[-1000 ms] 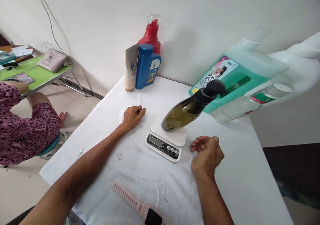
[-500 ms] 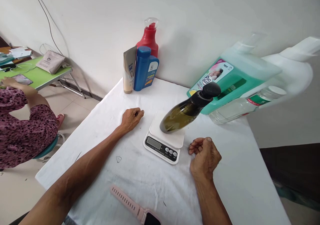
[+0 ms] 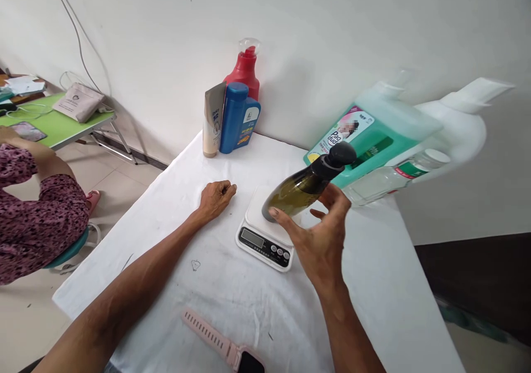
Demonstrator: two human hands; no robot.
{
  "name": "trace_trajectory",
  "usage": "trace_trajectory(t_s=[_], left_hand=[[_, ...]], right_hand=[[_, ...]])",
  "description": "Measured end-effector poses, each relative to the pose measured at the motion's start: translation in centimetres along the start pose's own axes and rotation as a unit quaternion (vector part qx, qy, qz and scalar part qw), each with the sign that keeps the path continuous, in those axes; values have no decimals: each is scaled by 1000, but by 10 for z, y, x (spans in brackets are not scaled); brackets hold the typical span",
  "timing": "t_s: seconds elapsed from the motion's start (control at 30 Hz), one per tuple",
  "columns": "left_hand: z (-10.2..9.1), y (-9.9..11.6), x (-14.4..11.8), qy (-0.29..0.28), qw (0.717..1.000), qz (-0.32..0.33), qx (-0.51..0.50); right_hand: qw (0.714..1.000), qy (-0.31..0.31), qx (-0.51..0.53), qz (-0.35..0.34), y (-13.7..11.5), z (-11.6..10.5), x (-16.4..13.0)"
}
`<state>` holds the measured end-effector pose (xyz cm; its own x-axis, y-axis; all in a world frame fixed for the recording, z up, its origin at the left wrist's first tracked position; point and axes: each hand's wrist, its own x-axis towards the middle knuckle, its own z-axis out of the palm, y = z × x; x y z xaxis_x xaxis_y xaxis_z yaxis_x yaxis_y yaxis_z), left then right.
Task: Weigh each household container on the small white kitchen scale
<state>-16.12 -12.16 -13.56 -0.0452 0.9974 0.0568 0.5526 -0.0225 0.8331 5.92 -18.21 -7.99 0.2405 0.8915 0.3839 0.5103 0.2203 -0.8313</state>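
Observation:
A dark green pump bottle (image 3: 290, 193) with a black top stands on a white digital kitchen scale (image 3: 265, 245). My right hand (image 3: 321, 234) is at the bottle's right side, fingers apart. Its thumb crosses in front of the bottle's lower part, while the other fingers are on the far right side, partly hidden by it. Whether they press on the bottle is hard to see. On the white cloth left of the scale rests my left hand (image 3: 216, 198), fingers curled in, and nothing shows in them.
Behind stand a beige tube (image 3: 213, 121), blue bottles (image 3: 236, 118) and a red pump bottle (image 3: 245, 71). At right are a green liquid jug (image 3: 373, 135), a white pump bottle (image 3: 460, 118) and a clear bottle (image 3: 385, 182). A pink watch (image 3: 224, 342) lies in front. A person (image 3: 45, 207) sits left.
My right hand has moved up and left from beside the scale to the bottle, its fingers opening. My left hand stays in place. The view has shifted slightly.

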Motion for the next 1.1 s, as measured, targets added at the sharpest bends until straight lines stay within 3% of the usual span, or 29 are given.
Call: trace_trajectory(t_s=[0.17, 0.3, 0.4, 0.5, 0.7, 0.9, 1.1], left_hand=[[1, -2, 1, 1, 1000, -5, -10], [1, -5, 2, 5, 1000, 0, -12], [1, -5, 3, 6, 1000, 0, -14], [0, -4, 3, 3, 1000, -1, -10], [1, -4, 2, 3, 1000, -1, 0], [2, -5, 3, 3, 1000, -5, -6], [3, -6, 4, 2, 1000, -6, -6]], right_hand=[[992, 56, -110, 14, -7, 30, 13], [990, 74, -112, 36, -7, 36, 17], [991, 76, -89, 65, -7, 23, 21], [984, 120, -94, 88, 0, -2, 31], [968, 180, -132, 113, 45, -47, 68], [965, 184, -133, 133, 94, -53, 100], [964, 177, -151, 126, 109, -51, 108]])
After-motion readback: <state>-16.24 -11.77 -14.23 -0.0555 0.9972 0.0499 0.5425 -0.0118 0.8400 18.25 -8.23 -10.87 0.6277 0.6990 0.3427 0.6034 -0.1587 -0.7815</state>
